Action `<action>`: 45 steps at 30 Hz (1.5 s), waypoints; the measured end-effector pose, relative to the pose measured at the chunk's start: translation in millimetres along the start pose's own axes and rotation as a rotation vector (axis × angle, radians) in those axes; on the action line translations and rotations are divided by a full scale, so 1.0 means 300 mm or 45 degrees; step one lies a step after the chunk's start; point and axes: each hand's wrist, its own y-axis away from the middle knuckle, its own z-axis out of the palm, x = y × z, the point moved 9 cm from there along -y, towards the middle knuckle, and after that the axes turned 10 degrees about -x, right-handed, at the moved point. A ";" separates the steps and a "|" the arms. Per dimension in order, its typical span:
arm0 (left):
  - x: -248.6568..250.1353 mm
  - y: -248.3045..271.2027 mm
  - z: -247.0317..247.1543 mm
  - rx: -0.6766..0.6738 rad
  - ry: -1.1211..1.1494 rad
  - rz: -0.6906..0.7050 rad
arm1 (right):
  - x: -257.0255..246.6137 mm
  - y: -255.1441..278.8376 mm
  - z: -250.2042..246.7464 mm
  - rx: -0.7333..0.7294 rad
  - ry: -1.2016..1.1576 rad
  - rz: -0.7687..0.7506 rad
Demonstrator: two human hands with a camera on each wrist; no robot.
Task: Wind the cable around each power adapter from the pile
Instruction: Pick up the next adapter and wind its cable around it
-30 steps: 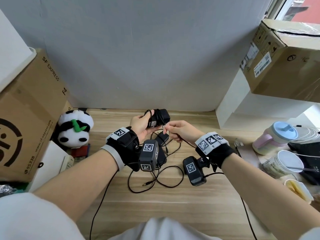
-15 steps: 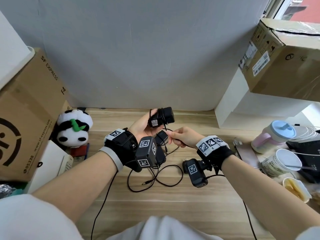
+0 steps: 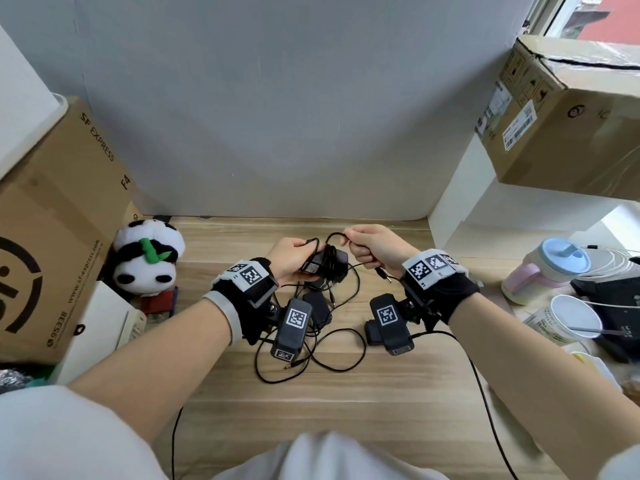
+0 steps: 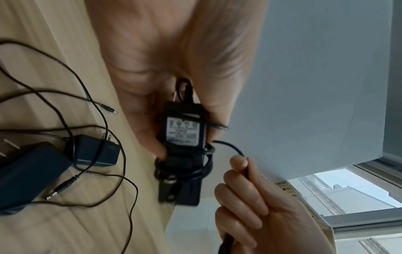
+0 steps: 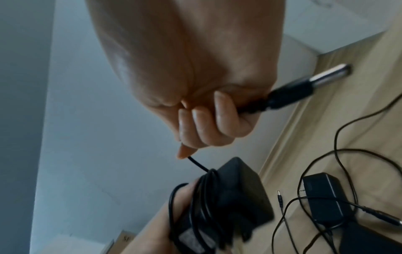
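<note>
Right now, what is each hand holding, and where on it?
The left hand grips the black power adapter round its body. The right hand holds that adapter's cable near its plug end.

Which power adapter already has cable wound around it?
The adapter held up in the left hand; the adapters on the table lie with loose cables.

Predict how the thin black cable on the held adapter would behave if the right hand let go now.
The cable looks thin and floppy, so its free end would probably droop. Its coils on the adapter may loosen, since nothing visibly secures them.
</note>
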 end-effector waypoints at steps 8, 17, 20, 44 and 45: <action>-0.013 -0.006 -0.078 0.280 0.410 0.050 | 0.024 0.014 0.085 -0.137 0.154 -0.053; -0.015 -0.003 -0.081 0.288 0.763 0.097 | 0.082 0.018 0.112 -0.177 0.173 0.034; -0.010 -0.003 -0.058 0.188 0.762 0.090 | 0.075 0.021 0.123 -0.195 0.133 0.004; -0.058 -0.023 -0.006 -0.035 0.778 0.006 | 0.000 0.040 -0.046 0.326 -0.444 -0.327; -0.055 -0.025 -0.009 -0.032 0.826 0.025 | 0.010 0.041 -0.046 0.326 -0.409 -0.316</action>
